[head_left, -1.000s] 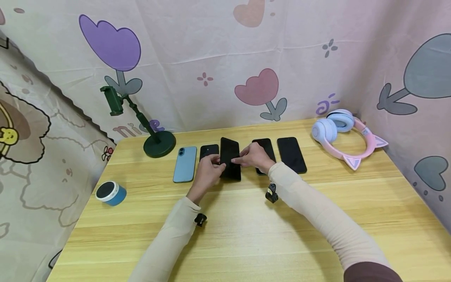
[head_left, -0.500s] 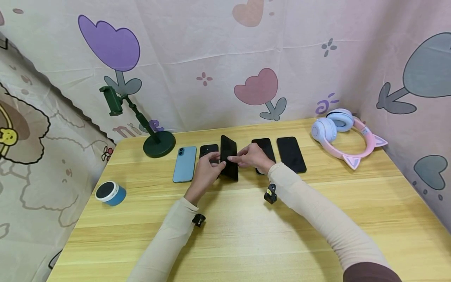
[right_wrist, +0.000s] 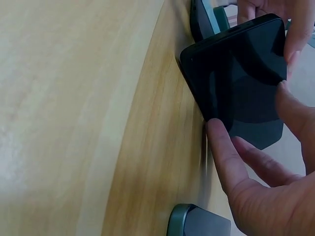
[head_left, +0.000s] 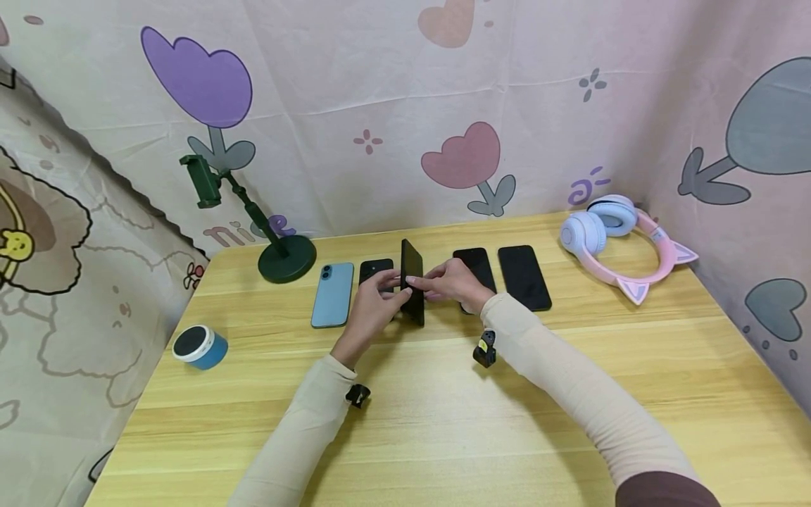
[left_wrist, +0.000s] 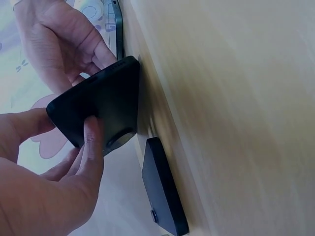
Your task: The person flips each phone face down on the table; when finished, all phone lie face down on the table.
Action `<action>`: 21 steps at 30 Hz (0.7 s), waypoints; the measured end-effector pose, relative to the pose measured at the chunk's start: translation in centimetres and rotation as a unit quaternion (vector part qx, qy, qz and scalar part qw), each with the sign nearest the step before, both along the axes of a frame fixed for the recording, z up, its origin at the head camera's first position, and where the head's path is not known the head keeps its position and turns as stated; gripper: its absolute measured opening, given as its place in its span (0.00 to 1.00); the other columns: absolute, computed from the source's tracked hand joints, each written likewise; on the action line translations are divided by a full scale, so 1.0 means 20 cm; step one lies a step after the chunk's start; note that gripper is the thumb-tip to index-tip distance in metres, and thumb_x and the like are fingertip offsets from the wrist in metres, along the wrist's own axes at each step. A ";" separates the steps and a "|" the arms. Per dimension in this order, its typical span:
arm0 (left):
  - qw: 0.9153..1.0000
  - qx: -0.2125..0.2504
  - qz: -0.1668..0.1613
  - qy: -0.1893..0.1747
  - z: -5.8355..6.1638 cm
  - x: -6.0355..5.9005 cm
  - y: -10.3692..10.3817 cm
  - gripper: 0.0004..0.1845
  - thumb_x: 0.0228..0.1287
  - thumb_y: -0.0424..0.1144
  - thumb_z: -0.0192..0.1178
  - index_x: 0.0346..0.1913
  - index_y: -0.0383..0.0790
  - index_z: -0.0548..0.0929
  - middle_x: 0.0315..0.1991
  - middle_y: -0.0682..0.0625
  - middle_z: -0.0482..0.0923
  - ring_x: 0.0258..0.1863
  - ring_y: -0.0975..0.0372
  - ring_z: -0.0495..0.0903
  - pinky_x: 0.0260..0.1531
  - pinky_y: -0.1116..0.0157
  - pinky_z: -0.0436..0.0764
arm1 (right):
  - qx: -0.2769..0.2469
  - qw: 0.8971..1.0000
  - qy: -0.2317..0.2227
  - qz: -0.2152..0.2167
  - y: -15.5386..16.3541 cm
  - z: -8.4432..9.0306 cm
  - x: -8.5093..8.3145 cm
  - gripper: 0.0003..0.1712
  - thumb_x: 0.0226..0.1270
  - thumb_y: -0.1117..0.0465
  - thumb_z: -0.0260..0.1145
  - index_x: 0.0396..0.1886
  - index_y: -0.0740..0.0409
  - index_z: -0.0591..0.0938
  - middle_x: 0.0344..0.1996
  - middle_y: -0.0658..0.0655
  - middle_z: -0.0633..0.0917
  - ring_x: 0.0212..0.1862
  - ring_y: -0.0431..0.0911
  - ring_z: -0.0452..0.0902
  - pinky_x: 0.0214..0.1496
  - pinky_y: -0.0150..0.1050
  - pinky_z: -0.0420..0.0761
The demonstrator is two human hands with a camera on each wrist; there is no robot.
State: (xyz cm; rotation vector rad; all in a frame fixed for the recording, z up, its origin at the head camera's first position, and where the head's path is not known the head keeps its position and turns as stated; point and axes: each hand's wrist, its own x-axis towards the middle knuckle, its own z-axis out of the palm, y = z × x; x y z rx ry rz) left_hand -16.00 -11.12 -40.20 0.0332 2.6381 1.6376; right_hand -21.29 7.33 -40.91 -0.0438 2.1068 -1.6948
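A black phone point(head_left: 412, 282) stands tipped up on its long edge in the middle of a row of phones on the wooden table point(head_left: 443, 408). My left hand point(head_left: 385, 296) holds its left face, thumb and fingers around it. From the right side my right hand point(head_left: 432, 285) pinches it. In the left wrist view the black phone point(left_wrist: 101, 115) is gripped by my left fingers point(left_wrist: 91, 157), with the right hand point(left_wrist: 59, 44) behind. In the right wrist view the phone's dark screen point(right_wrist: 241, 73) is held between my right thumb point(right_wrist: 224, 152) and fingers.
Left of the held phone lie a blue phone point(head_left: 332, 294) and a small black phone point(head_left: 375, 269). Two black phones point(head_left: 476, 262) point(head_left: 523, 277) lie to its right. A green phone stand point(head_left: 286, 258), a blue speaker point(head_left: 199, 346) and pink cat-ear headphones point(head_left: 617, 243) stand around.
The black phone has been turned from leaning nearly flat to standing almost upright on its long edge. Both hands stayed on it and shifted slightly.
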 end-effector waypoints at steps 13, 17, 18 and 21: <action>0.999 0.014 -0.028 -0.012 0.00 0.00 0.00 0.26 0.69 0.43 0.67 0.67 0.43 0.76 0.61 0.44 0.80 0.54 0.52 0.83 0.51 0.53 0.83 | -0.047 0.999 -0.023 -0.008 0.00 0.00 0.00 0.35 0.66 0.45 0.73 0.58 0.71 0.81 0.52 0.66 0.84 0.51 0.56 0.86 0.52 0.45 0.85; 0.999 0.020 -0.043 -0.014 -0.01 -0.01 0.00 0.28 0.69 0.45 0.67 0.68 0.42 0.75 0.62 0.44 0.79 0.56 0.51 0.82 0.53 0.52 0.81 | -0.062 0.997 -0.034 -0.010 0.00 0.00 0.00 0.39 0.66 0.45 0.72 0.62 0.72 0.77 0.53 0.67 0.83 0.51 0.57 0.86 0.54 0.45 0.84; 0.999 0.019 -0.048 -0.013 -0.01 -0.01 0.00 0.28 0.69 0.46 0.67 0.68 0.42 0.75 0.62 0.43 0.78 0.56 0.51 0.82 0.54 0.51 0.81 | -0.066 0.997 -0.036 -0.008 0.00 0.01 0.01 0.39 0.67 0.44 0.72 0.63 0.72 0.77 0.53 0.67 0.82 0.51 0.57 0.85 0.54 0.46 0.84; 0.998 0.015 -0.062 -0.013 -0.01 -0.01 0.00 0.30 0.69 0.48 0.67 0.70 0.44 0.73 0.64 0.43 0.77 0.57 0.50 0.81 0.55 0.51 0.81 | -0.076 0.996 -0.041 -0.003 0.00 0.01 0.01 0.39 0.67 0.45 0.71 0.64 0.72 0.76 0.54 0.67 0.83 0.52 0.56 0.85 0.56 0.47 0.83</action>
